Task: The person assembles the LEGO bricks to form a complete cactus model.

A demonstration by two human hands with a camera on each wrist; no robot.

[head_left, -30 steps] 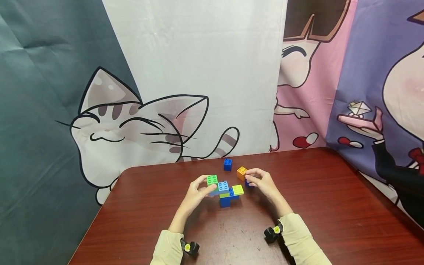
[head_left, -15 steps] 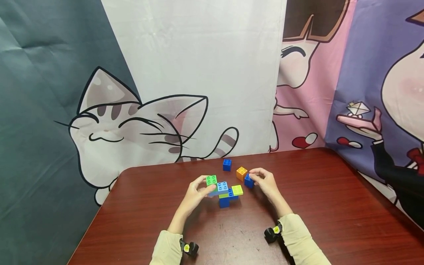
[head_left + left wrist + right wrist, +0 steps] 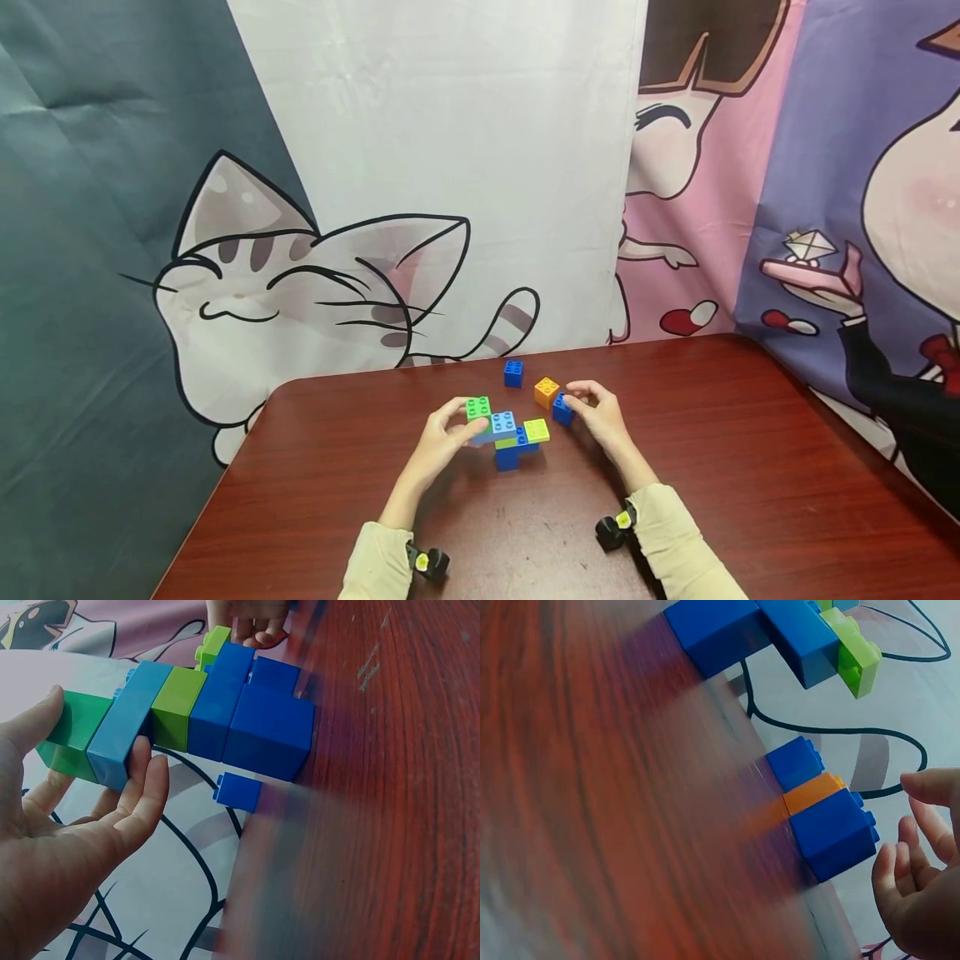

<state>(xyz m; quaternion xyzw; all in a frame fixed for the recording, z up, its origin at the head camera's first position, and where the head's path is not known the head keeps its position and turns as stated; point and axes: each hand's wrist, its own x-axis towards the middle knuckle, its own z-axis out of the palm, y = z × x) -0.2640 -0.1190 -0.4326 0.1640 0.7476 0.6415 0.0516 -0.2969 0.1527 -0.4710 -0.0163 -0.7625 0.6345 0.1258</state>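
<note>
My left hand [image 3: 447,437] holds the upper end of a stacked toy brick model, thumb at the green brick [image 3: 73,727] and fingers along the light blue brick [image 3: 124,727]. Below these come a lime brick [image 3: 178,709] and dark blue bricks [image 3: 268,724], the lowest at the table. A thin lime brick [image 3: 536,431] tops the model's right arm. My right hand [image 3: 597,414] hovers with parted fingers just above a loose blue brick [image 3: 832,836]; the right wrist view shows a gap between them. An orange brick [image 3: 547,392] stands beside that blue brick.
Another loose blue brick [image 3: 513,373] stands farther back on the reddish-brown wooden table [image 3: 322,492]. A cartoon-printed cloth [image 3: 480,150] hangs behind the table's far edge. Each wrist wears a small black camera, such as the right one [image 3: 611,532].
My right hand has drawn slightly right, away from the orange brick, and the loose blue brick it mostly covered now shows. The left hand and the model stay nearly still.
</note>
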